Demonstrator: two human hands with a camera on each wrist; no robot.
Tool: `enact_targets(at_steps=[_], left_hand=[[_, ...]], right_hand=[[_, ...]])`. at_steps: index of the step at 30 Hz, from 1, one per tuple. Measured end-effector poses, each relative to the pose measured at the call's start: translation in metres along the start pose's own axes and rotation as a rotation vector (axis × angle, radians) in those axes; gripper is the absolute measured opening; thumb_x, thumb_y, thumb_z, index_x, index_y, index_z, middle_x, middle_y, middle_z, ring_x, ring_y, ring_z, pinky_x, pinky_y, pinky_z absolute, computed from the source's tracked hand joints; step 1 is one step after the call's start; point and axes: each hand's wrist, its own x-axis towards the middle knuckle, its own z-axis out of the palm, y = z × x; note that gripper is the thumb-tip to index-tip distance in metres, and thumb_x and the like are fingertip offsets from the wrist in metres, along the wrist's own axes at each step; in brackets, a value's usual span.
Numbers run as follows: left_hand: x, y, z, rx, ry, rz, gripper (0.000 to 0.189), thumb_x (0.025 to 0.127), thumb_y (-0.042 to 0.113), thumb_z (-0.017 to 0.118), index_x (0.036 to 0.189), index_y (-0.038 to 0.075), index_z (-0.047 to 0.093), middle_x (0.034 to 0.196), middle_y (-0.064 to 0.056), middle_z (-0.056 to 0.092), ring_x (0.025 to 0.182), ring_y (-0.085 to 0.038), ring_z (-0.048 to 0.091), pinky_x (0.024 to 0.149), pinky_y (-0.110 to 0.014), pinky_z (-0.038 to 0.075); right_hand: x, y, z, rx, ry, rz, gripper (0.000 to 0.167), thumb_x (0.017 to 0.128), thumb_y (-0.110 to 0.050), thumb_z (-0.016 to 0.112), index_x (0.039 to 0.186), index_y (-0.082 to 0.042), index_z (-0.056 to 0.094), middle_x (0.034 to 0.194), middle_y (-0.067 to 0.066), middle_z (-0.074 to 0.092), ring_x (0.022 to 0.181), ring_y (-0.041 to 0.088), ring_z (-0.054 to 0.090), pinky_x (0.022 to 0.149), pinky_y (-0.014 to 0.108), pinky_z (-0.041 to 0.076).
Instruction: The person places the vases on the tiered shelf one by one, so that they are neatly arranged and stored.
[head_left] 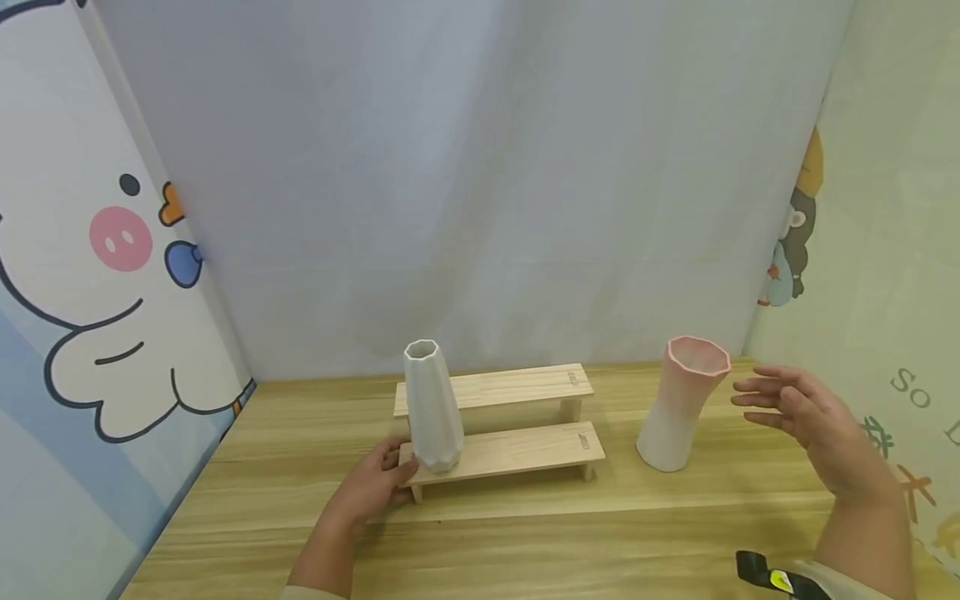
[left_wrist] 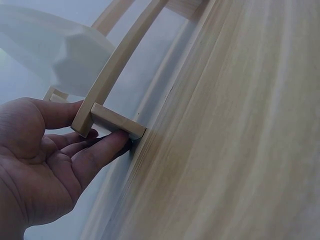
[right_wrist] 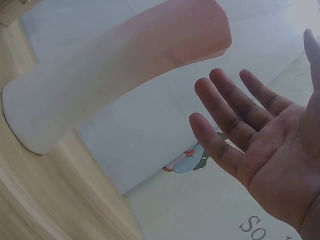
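Risks, big to small. Counter [head_left: 525,537] carries the lot. Main worry is the wooden stand [head_left: 517,452]: my left hand [head_left: 375,479] grips the left end of its near, lower tier, so any lift or jerk there would likely tilt the plank and tip the white vase [head_left: 433,408]. That vase stands on the same tier, at its left end, right by my thumb; can't tell if they touch. Tall shape, so I'd expect it to topple easily.

Pink-rimmed vase [head_left: 675,417] is on the counter, right of the stand. My right hand [head_left: 821,425] is released, fingers extended, just off its right side, holding nothing. A fast swing left could knock it over; hitting up near the rim would be worst. Strap [head_left: 772,575] by my right cuff might snag, minor.

Views: head gives the full layout, both tiers and both vase mouths; neither wrist does. Right wrist shows my palm and the pink-rimmed vase's base edge on the counter much closer. Left wrist shows what head hides: thumb on the plank, fingers underneath, one against the leg [left_wrist: 119,121]. Leg's foot is right at the counter; can't tell if it's bearing weight.
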Motion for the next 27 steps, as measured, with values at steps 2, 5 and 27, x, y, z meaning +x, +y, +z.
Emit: enact_targets(at_steps=[2,5,27], left_hand=[[0.0,0.0,0.0,0.004,-0.002,-0.001,0.054,0.096,0.024,0.065,0.144,0.01,0.044,0.147,-0.025,0.045,0.126,-0.041,0.054,0.09,-0.046,0.057],[0.0,0.0,0.0,0.009,-0.004,0.0,0.054,0.096,0.025,0.064,0.144,0.01,0.044,0.147,-0.025,0.045,0.127,-0.041,0.053,0.09,-0.046,0.057],[-0.001,0.001,0.0,-0.025,-0.018,0.006,0.053,0.097,0.021,0.063,0.144,0.008,0.043,0.146,-0.025,0.046,0.124,-0.039,0.056,0.091,-0.046,0.057]], right_hand=[[0.001,0.005,0.0,0.036,0.025,-0.012,0.038,0.107,-0.005,0.025,0.144,0.0,0.034,0.131,0.003,0.061,0.117,0.014,0.063,0.093,0.023,0.054],[0.002,0.012,0.001,0.079,0.051,-0.03,0.04,0.108,-0.007,0.026,0.148,-0.004,0.029,0.136,0.004,0.057,0.121,0.013,0.06,0.094,0.023,0.053],[0.025,0.059,0.037,-0.044,0.13,0.146,0.054,0.105,-0.009,0.042,0.152,-0.018,0.019,0.137,-0.009,0.045,0.121,0.002,0.048,0.092,0.015,0.045]])
